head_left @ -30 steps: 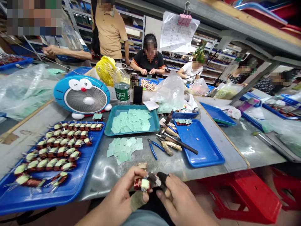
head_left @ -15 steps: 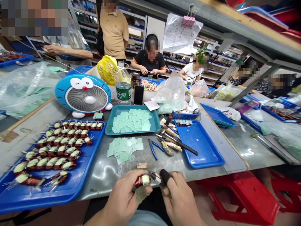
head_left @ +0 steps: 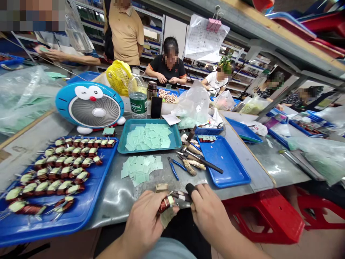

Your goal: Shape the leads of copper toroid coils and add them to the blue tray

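Observation:
My left hand (head_left: 145,219) is closed around a copper-wound coil (head_left: 165,204) with a pale-yellow pad on it, held low over the table's front edge. Tape wraps its thumb. In my right hand (head_left: 212,214), which wears a black finger cover, are pliers (head_left: 181,195) with dark metal jaws, reaching to the coil's side. Fingers hide the handles, and I cannot tell whether the jaws grip a wire. Just behind the coil is a small wooden block (head_left: 162,187). Rows of similar coils (head_left: 64,172) lie in a blue tray (head_left: 98,196) at the left.
Green square sheets (head_left: 141,169) lie loose on the metal table, with more in a teal tray (head_left: 122,142). Blue-handled cutters (head_left: 174,168) and other hand tools lie beside another blue tray (head_left: 231,167). A blue fan (head_left: 90,106) and water bottle (head_left: 138,97) stand behind. Several people sit or stand beyond.
The coil has turned in my left hand, showing more of its copper windings. My right hand and the pliers have shifted slightly up and right. The whole view has swung a little.

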`<state>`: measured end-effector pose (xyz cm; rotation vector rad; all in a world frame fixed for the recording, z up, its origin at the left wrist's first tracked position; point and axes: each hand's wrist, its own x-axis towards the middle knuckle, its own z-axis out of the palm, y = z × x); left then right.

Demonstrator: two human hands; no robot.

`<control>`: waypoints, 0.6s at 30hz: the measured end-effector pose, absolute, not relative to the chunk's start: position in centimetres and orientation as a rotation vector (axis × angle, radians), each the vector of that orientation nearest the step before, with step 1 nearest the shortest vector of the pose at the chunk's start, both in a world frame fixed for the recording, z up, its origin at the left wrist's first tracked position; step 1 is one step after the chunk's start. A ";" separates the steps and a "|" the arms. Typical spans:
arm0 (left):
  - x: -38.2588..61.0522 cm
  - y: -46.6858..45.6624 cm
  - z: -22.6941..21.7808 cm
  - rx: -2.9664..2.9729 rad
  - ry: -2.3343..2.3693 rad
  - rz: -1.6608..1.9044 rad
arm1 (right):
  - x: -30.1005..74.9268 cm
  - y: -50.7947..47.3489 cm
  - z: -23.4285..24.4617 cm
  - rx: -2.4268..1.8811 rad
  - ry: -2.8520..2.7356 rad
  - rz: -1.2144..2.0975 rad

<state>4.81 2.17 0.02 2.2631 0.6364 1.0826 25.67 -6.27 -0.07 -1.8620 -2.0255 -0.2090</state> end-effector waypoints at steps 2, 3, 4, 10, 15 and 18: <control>4.6 2.7 0.4 2.294 0.580 1.039 | 26.5 -5.7 1.2 -1.861 -2.130 -0.145; 4.5 3.0 0.6 2.294 0.552 1.003 | 26.9 -5.5 1.9 -1.853 -2.178 -0.092; 4.3 3.3 0.8 2.270 0.529 0.964 | 27.2 -5.2 2.6 -1.837 -2.222 -0.048; 3.2 3.5 1.7 1.486 0.416 0.559 | 28.4 -5.1 4.2 -1.731 -2.281 0.069; 3.4 3.0 0.3 1.146 0.358 0.444 | 28.4 -5.4 2.5 -1.629 -2.276 0.174; 3.8 2.8 -0.1 1.104 0.359 0.424 | 28.7 -5.4 2.0 -1.609 -2.294 0.190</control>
